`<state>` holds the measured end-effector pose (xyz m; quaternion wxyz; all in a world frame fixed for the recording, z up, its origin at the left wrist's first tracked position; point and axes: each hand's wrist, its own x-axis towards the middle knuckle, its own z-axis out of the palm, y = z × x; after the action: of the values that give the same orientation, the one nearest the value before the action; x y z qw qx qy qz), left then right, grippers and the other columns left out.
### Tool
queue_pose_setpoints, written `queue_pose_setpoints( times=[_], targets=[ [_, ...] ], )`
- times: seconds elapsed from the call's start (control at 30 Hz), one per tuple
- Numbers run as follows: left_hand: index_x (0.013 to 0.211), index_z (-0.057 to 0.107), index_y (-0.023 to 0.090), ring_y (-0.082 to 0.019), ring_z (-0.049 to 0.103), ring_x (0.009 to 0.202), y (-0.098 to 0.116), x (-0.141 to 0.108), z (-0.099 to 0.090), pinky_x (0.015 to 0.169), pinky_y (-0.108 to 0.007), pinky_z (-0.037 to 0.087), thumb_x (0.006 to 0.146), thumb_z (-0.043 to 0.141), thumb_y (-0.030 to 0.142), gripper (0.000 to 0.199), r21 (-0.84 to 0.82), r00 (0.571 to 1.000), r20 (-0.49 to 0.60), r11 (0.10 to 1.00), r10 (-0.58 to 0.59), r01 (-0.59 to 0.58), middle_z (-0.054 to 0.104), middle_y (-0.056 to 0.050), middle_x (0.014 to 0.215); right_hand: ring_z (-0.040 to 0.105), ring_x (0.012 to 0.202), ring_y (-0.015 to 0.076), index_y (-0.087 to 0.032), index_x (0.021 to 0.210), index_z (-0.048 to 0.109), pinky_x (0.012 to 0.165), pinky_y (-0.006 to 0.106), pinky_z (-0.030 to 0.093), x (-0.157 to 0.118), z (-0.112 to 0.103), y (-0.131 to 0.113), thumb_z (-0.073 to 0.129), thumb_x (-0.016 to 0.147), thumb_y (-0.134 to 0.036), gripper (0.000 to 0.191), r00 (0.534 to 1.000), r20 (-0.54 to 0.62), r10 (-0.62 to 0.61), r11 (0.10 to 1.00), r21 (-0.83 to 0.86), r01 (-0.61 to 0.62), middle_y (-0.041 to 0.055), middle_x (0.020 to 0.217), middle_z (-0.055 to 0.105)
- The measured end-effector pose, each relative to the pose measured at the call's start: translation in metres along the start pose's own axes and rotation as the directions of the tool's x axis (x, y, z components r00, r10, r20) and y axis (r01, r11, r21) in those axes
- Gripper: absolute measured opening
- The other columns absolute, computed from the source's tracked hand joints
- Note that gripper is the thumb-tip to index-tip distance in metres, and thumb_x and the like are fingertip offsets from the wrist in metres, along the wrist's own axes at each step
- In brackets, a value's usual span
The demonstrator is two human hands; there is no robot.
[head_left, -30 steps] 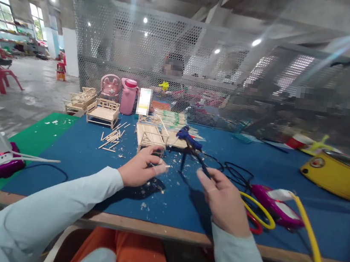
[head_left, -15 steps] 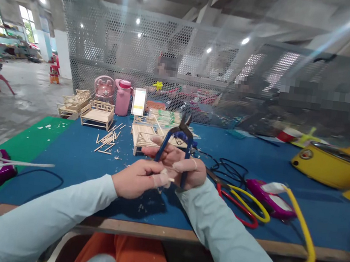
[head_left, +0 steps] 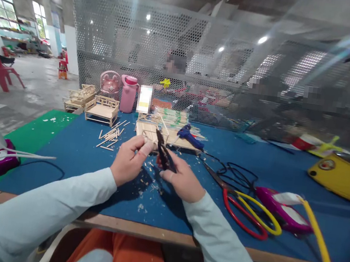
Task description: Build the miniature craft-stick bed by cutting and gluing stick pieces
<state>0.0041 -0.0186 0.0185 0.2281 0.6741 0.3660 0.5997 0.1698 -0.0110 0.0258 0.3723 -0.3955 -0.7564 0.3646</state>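
Observation:
My right hand [head_left: 186, 179] is wrapped round blue-handled cutting pliers [head_left: 164, 154], their dark jaws pointing up and away. Close to the jaws on the left, my left hand [head_left: 130, 159] is closed in a pinch on a small pale wooden stick, mostly hidden by the fingers. Beyond both hands stands a miniature wooden bench [head_left: 145, 130], partly covered by them. A similar finished-looking bench [head_left: 103, 111] is farther left. Loose little sticks [head_left: 109, 137] lie between that bench and my left hand.
A blue glue gun [head_left: 190, 137] rests behind my right hand. Scissors [head_left: 248, 213] with red and yellow handles and a purple power strip [head_left: 283, 209] lie to the right. A pink thermos [head_left: 128, 95] stands before the mesh screen [head_left: 115, 46]. At right is a yellow pot [head_left: 339, 176].
The pliers have gone from spread handles, loose across my right hand, to being gripped with jaws forward. My left hand has lifted and moved forward to the jaws. The view has shifted slightly.

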Motion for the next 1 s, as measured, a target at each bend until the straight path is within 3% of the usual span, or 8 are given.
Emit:
queue_pose_setpoints(
  times=[0.2,0.4,0.57,0.67,0.8,1.0],
  targets=[
    [0.066,0.052,0.017,-0.01,0.045,0.062,0.004,0.0,-0.001,0.062,-0.022,0.036,0.088,0.041,0.03,0.028,0.026,0.999,-0.04,0.999,0.028,-0.027,0.05,0.001,0.064,0.051,0.075,0.0162,-0.019,0.107,0.062,0.076,0.031,0.044,-0.001,0.008,-0.007,0.051,0.055,-0.012,0.054,0.996,0.09,-0.005,0.996,0.087,-0.003,-0.0001,0.079,0.059],
    [0.061,0.049,0.017,-0.01,0.043,0.06,0.005,0.004,-0.004,0.06,-0.022,0.035,0.086,0.041,0.028,0.029,0.057,1.0,-0.022,0.998,0.018,-0.017,0.047,0.002,0.06,0.051,0.075,0.017,-0.02,0.103,0.063,0.077,0.031,0.043,-0.001,0.007,-0.005,0.051,0.054,-0.013,0.051,0.996,0.083,-0.009,0.998,0.063,0.004,0.0001,0.079,0.059],
    [0.062,0.049,0.017,-0.01,0.045,0.062,0.004,0.005,-0.004,0.06,-0.022,0.036,0.086,0.041,0.027,0.028,0.036,1.0,-0.008,0.999,0.022,-0.021,0.049,0.002,0.062,0.048,0.069,0.0151,-0.019,0.088,0.064,0.068,0.027,0.042,0.0,0.009,-0.006,0.051,0.054,-0.014,0.037,0.995,0.092,-0.027,0.998,0.063,0.021,-0.001,0.072,0.054],
    [0.061,0.048,0.017,-0.01,0.046,0.062,0.004,0.005,-0.005,0.06,-0.021,0.036,0.086,0.041,0.028,0.028,0.031,1.0,0.007,0.999,0.024,-0.024,0.05,0.002,0.061,0.046,0.065,0.0136,-0.018,0.091,0.062,0.065,0.026,0.041,-0.001,0.011,-0.004,0.049,0.055,-0.014,0.038,0.996,0.078,-0.041,0.998,0.057,0.036,-0.0016,0.069,0.052],
    [0.059,0.043,0.017,-0.01,0.041,0.057,0.004,0.005,-0.005,0.056,-0.022,0.033,0.085,0.041,0.028,0.028,0.078,0.998,0.006,0.995,0.062,-0.063,0.045,0.003,0.057,0.046,0.063,0.0131,-0.016,0.102,0.06,0.065,0.027,0.041,-0.003,0.015,-0.001,0.046,0.059,-0.013,0.046,0.996,-0.014,-0.086,0.994,-0.068,0.085,-0.0013,0.069,0.052],
    [0.066,0.045,0.018,-0.01,0.041,0.06,0.0,0.005,-0.006,0.059,-0.023,0.035,0.087,0.042,0.027,0.024,0.155,0.979,0.034,0.967,0.199,-0.202,0.043,0.002,0.063,0.052,0.065,0.0161,-0.015,0.099,0.061,0.068,0.029,0.042,-0.005,0.019,0.003,0.043,0.06,-0.012,0.043,0.976,-0.1,-0.195,0.951,-0.263,0.163,0.0017,0.071,0.058]
  ],
)
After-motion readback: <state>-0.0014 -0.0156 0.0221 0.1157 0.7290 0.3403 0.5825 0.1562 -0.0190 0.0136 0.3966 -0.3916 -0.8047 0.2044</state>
